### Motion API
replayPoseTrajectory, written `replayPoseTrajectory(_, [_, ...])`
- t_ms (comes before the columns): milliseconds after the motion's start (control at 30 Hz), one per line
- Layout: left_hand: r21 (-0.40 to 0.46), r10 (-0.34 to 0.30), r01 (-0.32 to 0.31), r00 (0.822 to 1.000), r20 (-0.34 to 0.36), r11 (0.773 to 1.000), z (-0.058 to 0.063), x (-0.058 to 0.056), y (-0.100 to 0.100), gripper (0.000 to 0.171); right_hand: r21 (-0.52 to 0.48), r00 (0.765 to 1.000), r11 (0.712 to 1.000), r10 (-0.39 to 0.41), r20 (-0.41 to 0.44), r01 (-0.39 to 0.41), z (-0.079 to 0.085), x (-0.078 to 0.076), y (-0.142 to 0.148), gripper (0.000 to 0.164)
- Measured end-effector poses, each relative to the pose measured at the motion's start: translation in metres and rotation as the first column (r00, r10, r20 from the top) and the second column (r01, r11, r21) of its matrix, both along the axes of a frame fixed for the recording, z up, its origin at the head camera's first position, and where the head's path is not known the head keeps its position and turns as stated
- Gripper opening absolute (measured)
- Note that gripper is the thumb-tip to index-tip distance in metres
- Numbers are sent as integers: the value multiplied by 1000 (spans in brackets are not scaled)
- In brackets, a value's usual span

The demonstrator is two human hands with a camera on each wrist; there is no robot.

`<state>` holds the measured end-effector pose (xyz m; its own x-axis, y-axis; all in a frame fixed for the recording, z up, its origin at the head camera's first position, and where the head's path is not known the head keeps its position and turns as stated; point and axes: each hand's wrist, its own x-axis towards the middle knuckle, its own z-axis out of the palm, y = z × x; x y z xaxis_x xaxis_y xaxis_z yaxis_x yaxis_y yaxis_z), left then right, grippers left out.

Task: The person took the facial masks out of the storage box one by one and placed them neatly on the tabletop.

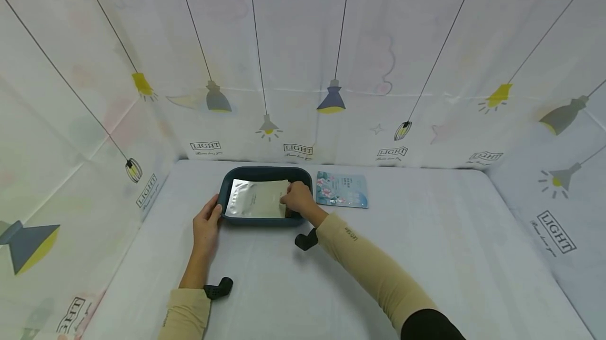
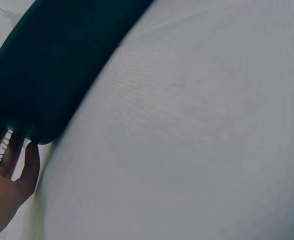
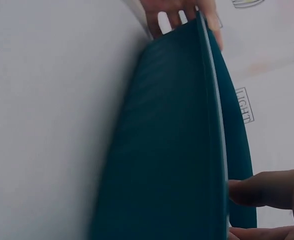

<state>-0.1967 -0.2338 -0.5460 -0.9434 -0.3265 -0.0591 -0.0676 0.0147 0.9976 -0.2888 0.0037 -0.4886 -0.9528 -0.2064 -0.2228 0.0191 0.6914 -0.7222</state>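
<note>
A dark teal rectangular tray (image 1: 262,222) lies on the white table, its long side across the head view. Inside it is a flat foil sachet (image 1: 258,198), shiny silver at the left and cream toward the right. My right hand (image 1: 299,198) reaches into the tray's right end and pinches the sachet's right edge; the thumb lies over that edge. My left hand (image 1: 206,224) rests at the tray's left end, its fingers extended against the outer wall. The left wrist view shows these fingers (image 2: 32,162) spread at the tray's corner. The sachet is hidden in both wrist views.
Right of the tray, a light blue sachet with a flower print (image 1: 342,189) lies flat on the white table (image 1: 426,235). Behind the table hangs a white curtain (image 1: 293,40) printed with lamps. Black camera mounts sit at both wrists.
</note>
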Motion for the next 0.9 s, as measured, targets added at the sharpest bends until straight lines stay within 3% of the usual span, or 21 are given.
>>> replayPoseTrajectory(100, [4,1,-1,1000,-2,1000,1,0,0,47,-91,998,994,-50,38,53,1,1,-1,36])
replayPoseTrajectory(267, [-1,11,-11,1000,-7,1000,2,0,1,46,-144,995,986,-73,64,82,2,5,-4,5])
replayPoseTrajectory(500, [18,14,-14,1000,-1,1000,0,-1,0,46,-105,995,990,-97,13,97,-2,9,-11,29])
replayPoseTrajectory(667, [34,6,-7,1000,11,999,-2,-1,-1,46,-160,989,976,-151,-9,147,-1,10,-13,19])
replayPoseTrajectory(900, [52,19,-19,1000,11,998,-2,-2,-1,45,-222,976,952,-217,3,212,1,8,-10,19])
